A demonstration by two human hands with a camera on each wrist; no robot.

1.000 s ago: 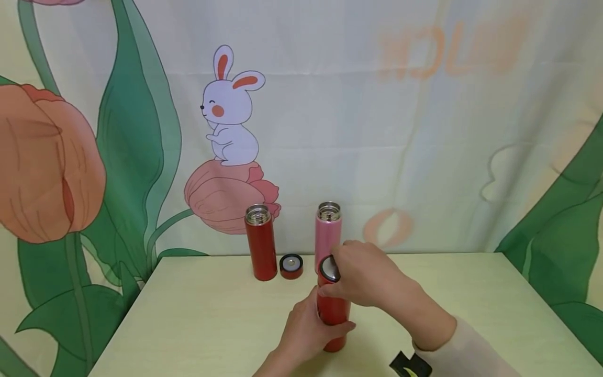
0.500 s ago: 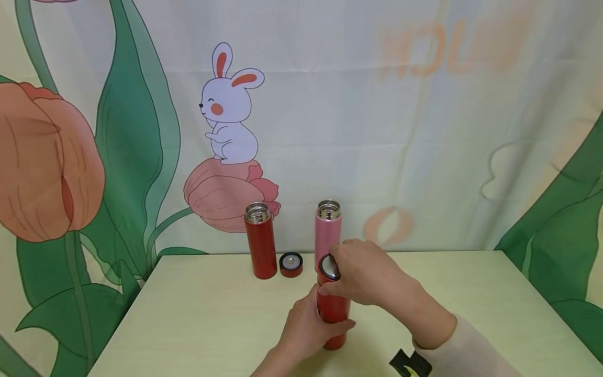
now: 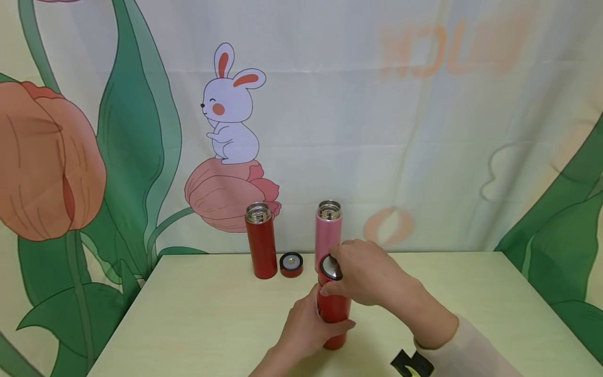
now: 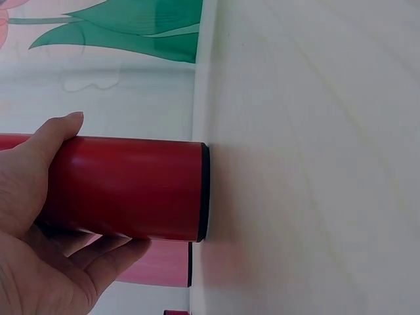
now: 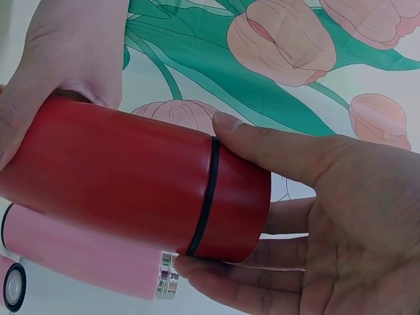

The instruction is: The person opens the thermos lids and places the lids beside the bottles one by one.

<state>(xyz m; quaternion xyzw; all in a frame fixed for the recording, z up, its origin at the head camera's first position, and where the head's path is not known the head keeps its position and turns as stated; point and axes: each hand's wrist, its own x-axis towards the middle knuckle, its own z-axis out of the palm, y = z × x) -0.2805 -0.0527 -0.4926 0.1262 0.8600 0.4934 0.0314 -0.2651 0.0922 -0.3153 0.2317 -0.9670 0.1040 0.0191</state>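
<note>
A red thermos (image 3: 335,312) stands upright on the table with its red lid (image 5: 243,203) on top; a black ring shows between lid and body. My left hand (image 3: 306,327) grips the body low down, thumb on one side and fingers on the other, as the left wrist view also shows. From above, my right hand (image 3: 365,272) holds the lid, thumb and fingers on opposite sides of it. Right behind stands a pink thermos (image 3: 328,230) without a lid, its steel mouth showing and its lower part hidden by the held thermos.
Further left, a second red thermos (image 3: 261,246) stands with its steel mouth uncovered. Its neighbour is a loose red lid (image 3: 291,265), lying inside up on the table (image 3: 212,314). A printed curtain (image 3: 330,104) hangs behind the table's back edge.
</note>
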